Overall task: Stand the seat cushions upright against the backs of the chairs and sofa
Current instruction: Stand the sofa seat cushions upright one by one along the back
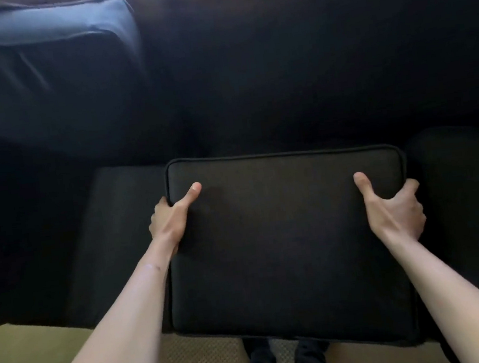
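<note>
A dark square seat cushion (286, 244) with piped edges is in front of me, over the middle of the dark sofa (279, 67). My left hand (171, 218) grips its left edge, thumb on top and fingers underneath. My right hand (392, 209) grips its right edge the same way. The cushion's near edge juts past the sofa's front, above my feet. At the far left another cushion (44, 83) stands tilted against the sofa back, lit bluish. A third cushion (465, 202) lies flat on the right of the seat.
The bare seat base (120, 238) shows to the left of the held cushion. Tan carpet (29, 360) runs along the sofa's front. My dark trouser legs and shoes (287, 362) stand close under the cushion's near edge.
</note>
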A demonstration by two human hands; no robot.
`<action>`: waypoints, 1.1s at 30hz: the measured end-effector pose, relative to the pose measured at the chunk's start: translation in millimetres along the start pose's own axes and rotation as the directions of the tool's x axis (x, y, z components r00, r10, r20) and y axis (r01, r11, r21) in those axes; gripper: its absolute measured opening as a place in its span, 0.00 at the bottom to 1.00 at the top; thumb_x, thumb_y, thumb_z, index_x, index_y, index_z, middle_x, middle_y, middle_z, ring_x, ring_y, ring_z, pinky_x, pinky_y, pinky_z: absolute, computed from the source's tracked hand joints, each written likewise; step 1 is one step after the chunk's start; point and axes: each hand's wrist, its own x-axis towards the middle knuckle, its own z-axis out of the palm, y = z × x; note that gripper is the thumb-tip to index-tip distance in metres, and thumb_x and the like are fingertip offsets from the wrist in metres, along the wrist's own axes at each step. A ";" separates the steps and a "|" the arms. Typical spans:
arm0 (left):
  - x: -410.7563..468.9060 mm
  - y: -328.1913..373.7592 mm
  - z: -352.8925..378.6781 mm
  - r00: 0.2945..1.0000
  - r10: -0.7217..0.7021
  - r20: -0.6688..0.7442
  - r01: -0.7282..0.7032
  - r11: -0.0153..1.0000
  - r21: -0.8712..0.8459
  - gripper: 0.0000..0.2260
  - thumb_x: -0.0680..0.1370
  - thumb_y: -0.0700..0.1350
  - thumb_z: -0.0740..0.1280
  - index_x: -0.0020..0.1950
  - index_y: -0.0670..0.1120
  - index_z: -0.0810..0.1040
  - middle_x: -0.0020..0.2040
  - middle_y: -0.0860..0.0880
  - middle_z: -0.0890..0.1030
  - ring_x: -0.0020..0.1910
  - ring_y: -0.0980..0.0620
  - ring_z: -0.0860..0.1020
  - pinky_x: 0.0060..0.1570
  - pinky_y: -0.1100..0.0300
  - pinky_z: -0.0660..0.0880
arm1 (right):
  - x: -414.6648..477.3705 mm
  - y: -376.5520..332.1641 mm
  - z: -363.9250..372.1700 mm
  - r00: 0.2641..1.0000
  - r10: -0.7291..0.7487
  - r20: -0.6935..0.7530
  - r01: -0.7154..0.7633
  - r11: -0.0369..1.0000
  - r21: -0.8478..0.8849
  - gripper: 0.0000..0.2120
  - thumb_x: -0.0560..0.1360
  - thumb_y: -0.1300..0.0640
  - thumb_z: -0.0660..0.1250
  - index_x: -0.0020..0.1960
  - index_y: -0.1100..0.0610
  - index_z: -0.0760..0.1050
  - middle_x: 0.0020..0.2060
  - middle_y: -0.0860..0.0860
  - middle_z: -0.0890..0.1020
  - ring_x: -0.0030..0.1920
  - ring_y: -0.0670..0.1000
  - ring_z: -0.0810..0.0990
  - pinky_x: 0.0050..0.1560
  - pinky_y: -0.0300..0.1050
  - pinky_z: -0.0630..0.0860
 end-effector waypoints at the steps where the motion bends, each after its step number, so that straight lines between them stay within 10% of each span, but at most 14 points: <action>1: -8.1 7.0 -6.1 0.999 0.028 -0.032 -0.029 0.999 -0.016 0.57 0.66 0.81 0.69 0.85 0.48 0.63 0.83 0.44 0.69 0.82 0.37 0.65 0.80 0.40 0.63 | -6.3 -7.6 -9.7 1.000 -0.022 -0.016 0.023 0.999 0.045 0.49 0.68 0.23 0.65 0.71 0.59 0.61 0.65 0.65 0.76 0.64 0.70 0.75 0.62 0.63 0.70; 10: -75.0 21.8 -79.7 0.987 0.155 0.043 -0.096 0.779 -0.619 0.47 0.69 0.85 0.60 0.76 0.55 0.78 0.75 0.49 0.80 0.76 0.46 0.75 0.78 0.41 0.68 | -94.6 -18.8 -107.9 0.975 -0.203 -0.090 0.222 0.880 0.420 0.45 0.69 0.40 0.78 0.74 0.59 0.59 0.63 0.55 0.75 0.62 0.54 0.74 0.60 0.45 0.65; 19: -145.6 5.1 -119.2 0.944 0.323 -0.070 -0.323 0.856 -0.403 0.15 0.81 0.48 0.73 0.66 0.45 0.84 0.61 0.47 0.87 0.63 0.49 0.84 0.63 0.59 0.77 | -135.4 6.5 -158.4 0.964 -0.263 -0.040 0.245 0.818 0.520 0.34 0.72 0.32 0.66 0.70 0.51 0.67 0.61 0.50 0.76 0.59 0.50 0.76 0.59 0.37 0.71; 33: -140.4 65.3 -95.0 0.974 0.199 -0.111 -0.228 0.870 -0.437 0.23 0.81 0.50 0.72 0.76 0.51 0.76 0.69 0.54 0.79 0.69 0.53 0.76 0.66 0.61 0.68 | -82.9 -51.5 -161.5 1.000 0.020 -0.010 -0.011 0.824 0.567 0.28 0.72 0.42 0.70 0.70 0.47 0.75 0.62 0.50 0.83 0.62 0.55 0.80 0.65 0.47 0.74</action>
